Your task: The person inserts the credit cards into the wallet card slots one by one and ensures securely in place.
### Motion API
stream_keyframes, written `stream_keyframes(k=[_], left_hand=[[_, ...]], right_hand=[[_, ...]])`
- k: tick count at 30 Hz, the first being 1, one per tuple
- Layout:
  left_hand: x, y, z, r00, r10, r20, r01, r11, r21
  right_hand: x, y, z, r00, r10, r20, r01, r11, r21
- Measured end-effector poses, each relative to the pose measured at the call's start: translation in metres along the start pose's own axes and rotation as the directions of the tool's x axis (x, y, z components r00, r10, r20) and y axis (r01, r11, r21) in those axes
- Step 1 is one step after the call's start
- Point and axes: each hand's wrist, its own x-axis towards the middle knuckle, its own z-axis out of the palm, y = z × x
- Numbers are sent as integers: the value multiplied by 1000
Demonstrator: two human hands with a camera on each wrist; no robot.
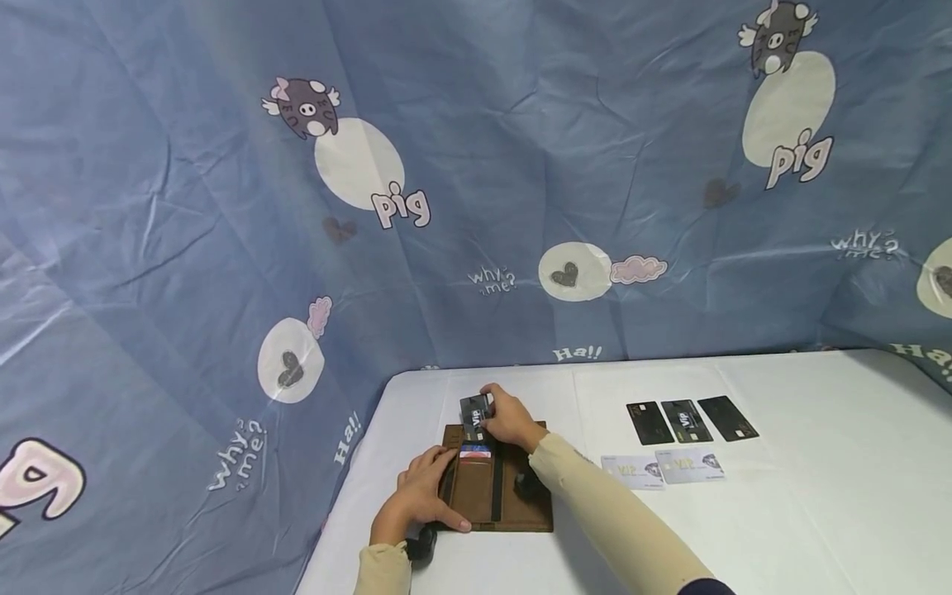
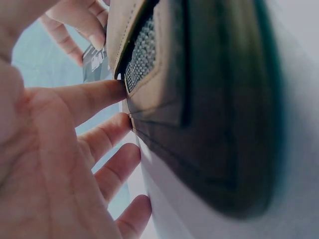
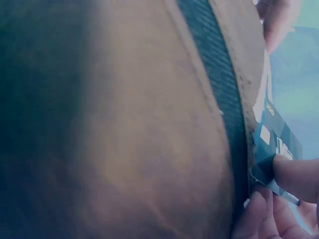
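A brown wallet with dark straps lies spread on the white table. My right hand pinches a black VIP card between thumb and fingers, over the wallet's upper part. The card's lower end meets the top of the card slots, where a few colourful cards show. How deep it sits is hard to tell. My left hand rests on the wallet's left side, thumb near the lower edge. In the left wrist view, its extended fingers touch the wallet's edge beside a grey mesh patch.
Right of the wallet, three black cards lie in a row. Two pale VIP cards lie just in front of them, side by side. A blue printed cloth hangs behind the table and along its left.
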Motion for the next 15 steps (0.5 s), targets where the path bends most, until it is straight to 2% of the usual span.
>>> stream_keyframes(k=[8,15], left_hand=[[1,-2,1,1000,-1,-5,1,1000,18],[0,0,0,1000,-6,-7,6,1000,16]], right_hand=[[-1,2,1,1000,14,-19,-14,1000,0],[-5,7,-1,999,36,11,-37,997,63]])
